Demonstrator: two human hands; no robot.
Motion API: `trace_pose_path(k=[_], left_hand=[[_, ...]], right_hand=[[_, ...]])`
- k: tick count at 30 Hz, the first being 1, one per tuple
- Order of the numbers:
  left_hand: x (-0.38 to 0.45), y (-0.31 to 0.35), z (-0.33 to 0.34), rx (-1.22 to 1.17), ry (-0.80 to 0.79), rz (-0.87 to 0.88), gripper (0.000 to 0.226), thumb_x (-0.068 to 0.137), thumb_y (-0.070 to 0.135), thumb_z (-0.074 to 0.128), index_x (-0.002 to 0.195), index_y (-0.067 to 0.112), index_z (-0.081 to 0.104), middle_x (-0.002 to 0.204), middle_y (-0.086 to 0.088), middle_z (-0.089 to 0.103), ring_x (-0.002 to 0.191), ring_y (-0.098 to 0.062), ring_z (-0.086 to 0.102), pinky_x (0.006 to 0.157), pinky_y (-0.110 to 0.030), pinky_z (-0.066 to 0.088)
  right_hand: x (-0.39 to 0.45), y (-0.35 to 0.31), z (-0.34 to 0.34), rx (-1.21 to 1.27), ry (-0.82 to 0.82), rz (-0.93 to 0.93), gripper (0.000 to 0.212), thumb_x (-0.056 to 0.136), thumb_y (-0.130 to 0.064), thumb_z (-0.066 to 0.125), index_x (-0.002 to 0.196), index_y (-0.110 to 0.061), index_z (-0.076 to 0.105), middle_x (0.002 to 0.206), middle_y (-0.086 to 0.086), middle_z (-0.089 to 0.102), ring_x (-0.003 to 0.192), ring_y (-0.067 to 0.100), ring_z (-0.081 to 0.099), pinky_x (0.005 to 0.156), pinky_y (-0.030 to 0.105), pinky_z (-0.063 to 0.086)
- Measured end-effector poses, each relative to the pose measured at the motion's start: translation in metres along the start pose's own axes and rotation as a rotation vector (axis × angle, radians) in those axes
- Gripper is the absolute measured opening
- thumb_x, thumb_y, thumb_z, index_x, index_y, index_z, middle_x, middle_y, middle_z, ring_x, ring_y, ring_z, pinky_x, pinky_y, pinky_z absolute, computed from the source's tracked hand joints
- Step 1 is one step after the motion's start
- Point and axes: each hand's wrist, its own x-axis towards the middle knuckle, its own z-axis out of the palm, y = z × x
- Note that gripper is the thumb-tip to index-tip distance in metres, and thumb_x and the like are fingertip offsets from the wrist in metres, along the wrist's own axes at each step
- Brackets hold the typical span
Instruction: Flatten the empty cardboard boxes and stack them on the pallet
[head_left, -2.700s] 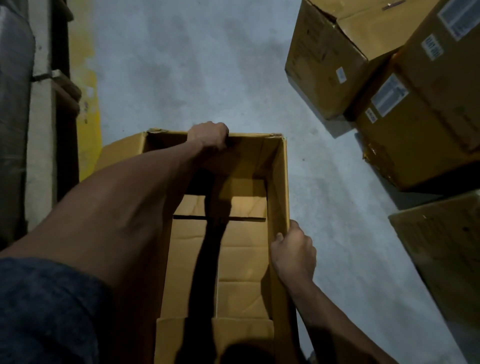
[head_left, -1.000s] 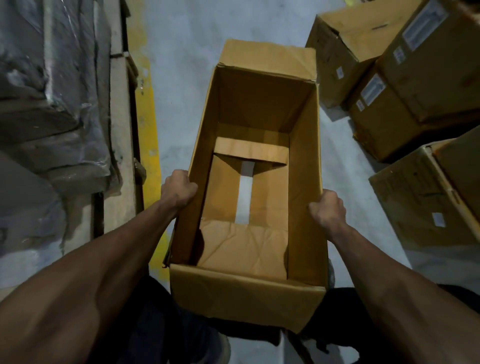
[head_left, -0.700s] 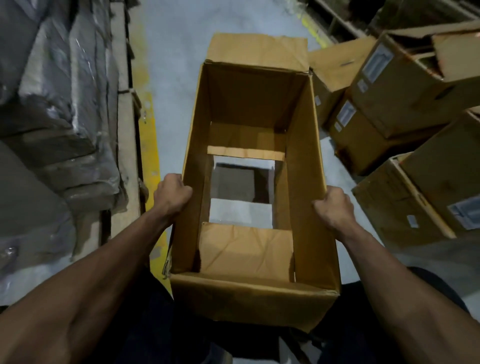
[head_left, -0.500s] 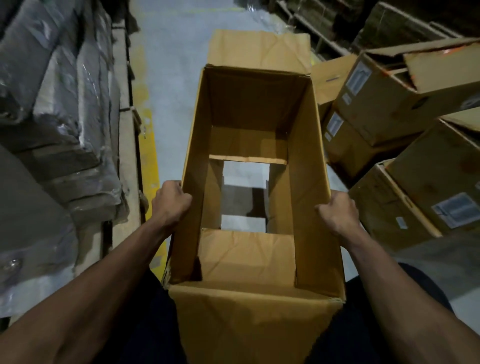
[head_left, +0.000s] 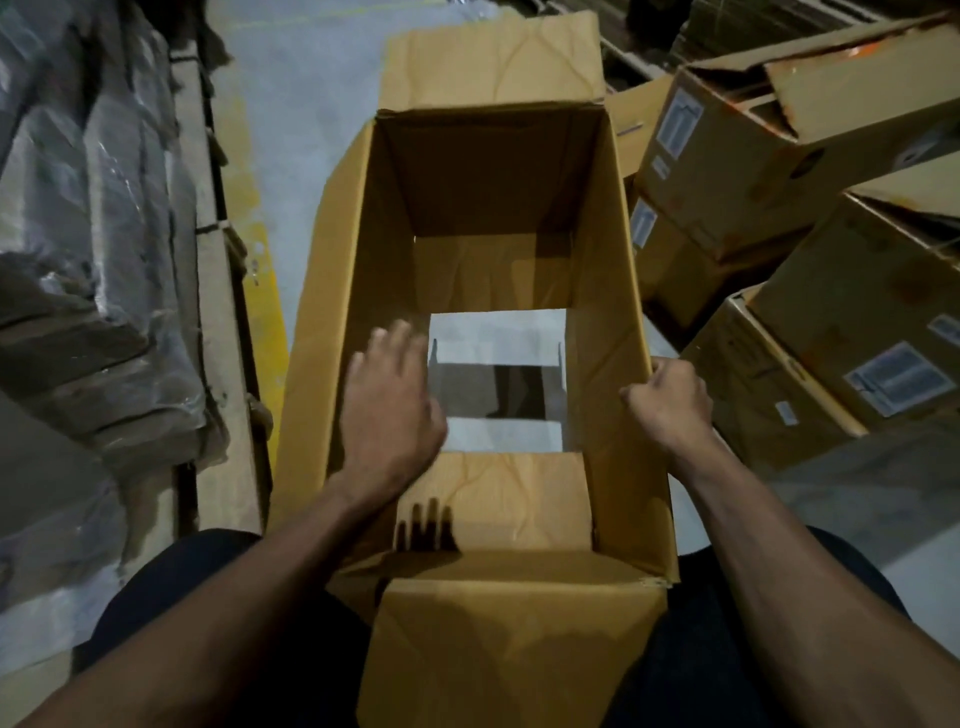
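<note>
Left hand (head_left: 389, 410) now off the rim, fingers spread inside creased cardboard box (head_left: 608, 291); right hand (head_left: 667, 400) gripping its wall

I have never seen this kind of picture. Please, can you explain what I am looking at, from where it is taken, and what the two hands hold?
There is no machine: a person wears a camera on the head, looking down at their own arms. They hold an empty cardboard box whose bottom flaps are open, so the grey floor shows through. The right hand grips the box's right wall. The left hand, fingers straight and blurred, is inside the box by its left wall. More boxes lie piled on the right; wrapped goods stand on the left.
</note>
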Motion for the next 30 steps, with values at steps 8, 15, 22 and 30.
trace_pose_path(k=[8,15,22,30], left_hand=[[-0.001,0.032,0.117,-0.076,-1.063,0.117,0.058,0.101,0.045,0.047,0.15,0.018,0.036,0.154,-0.006,0.041,0.138,-0.026,0.04,0.114,-0.045,0.035],[-0.007,0.027,0.183,-0.018,-1.379,0.037,0.067,0.098,0.066,0.025,0.149,0.024,0.037,0.159,-0.006,0.03,0.142,-0.033,0.032,0.114,-0.056,0.029],[-0.01,0.025,0.178,-0.244,-1.595,-0.301,0.067,0.098,0.066,0.028,0.139,0.021,0.056,0.145,-0.005,0.054,0.132,-0.028,0.05,0.111,-0.046,0.034],[0.002,0.018,0.12,-0.065,-1.019,0.087,0.053,0.106,0.042,0.037,0.15,0.014,0.037,0.149,-0.011,0.047,0.132,-0.028,0.048,0.108,-0.042,0.04]], right_hand=[[0.009,-0.01,0.005,0.025,-0.05,-0.052,0.01,0.099,-0.017,0.063,0.093,-0.023,0.057,0.085,-0.001,0.062,0.073,0.018,0.061,0.064,0.028,0.048],[0.019,-0.013,0.008,0.091,-0.053,-0.089,0.011,0.1,-0.017,0.062,0.097,-0.025,0.054,0.089,-0.004,0.057,0.064,0.002,0.047,0.054,0.019,0.035],[0.023,-0.014,0.013,0.126,-0.063,-0.079,0.015,0.1,-0.015,0.061,0.093,-0.026,0.053,0.086,-0.005,0.054,0.063,0.003,0.046,0.057,0.02,0.039],[0.022,-0.019,0.013,0.122,-0.041,-0.047,0.022,0.099,-0.016,0.062,0.085,-0.029,0.051,0.086,-0.002,0.06,0.068,0.013,0.055,0.063,0.029,0.048]])
